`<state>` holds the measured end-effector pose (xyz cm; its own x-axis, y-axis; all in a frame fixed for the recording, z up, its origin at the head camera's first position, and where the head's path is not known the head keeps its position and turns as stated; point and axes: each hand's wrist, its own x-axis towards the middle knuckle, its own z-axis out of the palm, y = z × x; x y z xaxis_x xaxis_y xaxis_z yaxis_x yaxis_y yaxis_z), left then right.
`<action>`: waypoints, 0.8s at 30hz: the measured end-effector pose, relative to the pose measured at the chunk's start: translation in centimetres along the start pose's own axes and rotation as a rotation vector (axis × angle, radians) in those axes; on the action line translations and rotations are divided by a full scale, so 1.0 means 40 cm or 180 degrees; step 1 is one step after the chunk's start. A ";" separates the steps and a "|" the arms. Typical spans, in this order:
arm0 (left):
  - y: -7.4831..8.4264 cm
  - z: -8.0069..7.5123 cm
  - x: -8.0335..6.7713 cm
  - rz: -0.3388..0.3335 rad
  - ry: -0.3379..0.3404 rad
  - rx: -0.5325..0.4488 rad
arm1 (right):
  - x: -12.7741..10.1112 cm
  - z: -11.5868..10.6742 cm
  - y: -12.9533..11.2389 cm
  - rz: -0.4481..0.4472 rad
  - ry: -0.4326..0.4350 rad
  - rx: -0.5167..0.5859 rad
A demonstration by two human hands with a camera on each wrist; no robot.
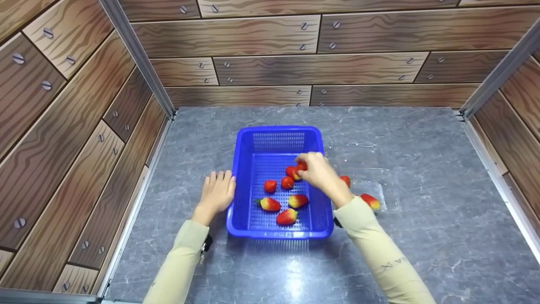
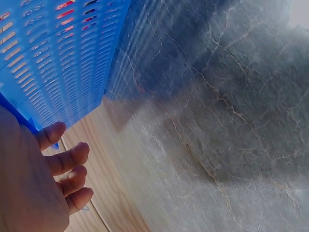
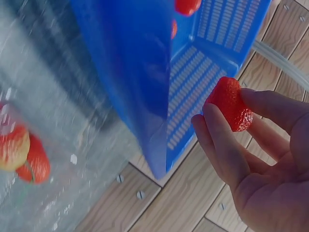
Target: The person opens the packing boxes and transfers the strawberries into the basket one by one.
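A blue plastic basket (image 1: 279, 234) with slotted walls stands in the middle of the tabletop. My left hand (image 1: 217, 192) rests at its left rim, fingers loosely bent in the left wrist view. Over the basket's right side, my right hand (image 1: 318, 171) pinches a red strawberry (image 3: 231, 104) between thumb and fingers. Below that hand, several red-and-yellow strawberries (image 1: 287, 217) lie on the basket floor, along with smaller round red fruits (image 1: 270, 186). The right forearm crosses the basket's right rim.
Right of the basket, a red-and-yellow strawberry (image 1: 370, 201) lies by a sheet of clear plastic (image 1: 382, 190), and another red fruit (image 1: 345, 180) is partly hidden behind the right wrist. Wood-patterned walls (image 1: 265, 67) enclose the grey marbled tabletop (image 1: 443, 202) at the back and sides.
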<state>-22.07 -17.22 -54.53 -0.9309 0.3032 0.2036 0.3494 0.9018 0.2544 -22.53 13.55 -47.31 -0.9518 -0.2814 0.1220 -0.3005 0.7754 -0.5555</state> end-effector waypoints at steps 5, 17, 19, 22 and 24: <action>0.000 0.000 0.002 0.0029 -0.0007 0.0012 | 0.009 0.030 -0.012 -0.0040 -0.0077 0.0005; -0.002 -0.002 -0.002 0.0015 0.0002 0.0031 | 0.025 0.055 -0.049 0.0110 -0.0208 0.0028; -0.002 -0.002 -0.002 0.0007 0.0011 0.0021 | 0.028 0.060 -0.055 0.0101 -0.0228 0.0057; -0.001 -0.002 -0.002 0.0000 0.0013 0.0007 | 0.032 0.068 -0.063 0.0093 -0.0245 0.0097; -0.002 -0.001 -0.003 -0.0003 0.0008 0.0008 | 0.035 0.074 -0.067 0.0073 -0.0241 0.0104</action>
<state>-21.97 -17.33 -54.54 -0.9310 0.3016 0.2057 0.3482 0.9028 0.2523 -22.89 9.41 -48.08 -0.9506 -0.3067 0.0470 -0.2752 0.7636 -0.5841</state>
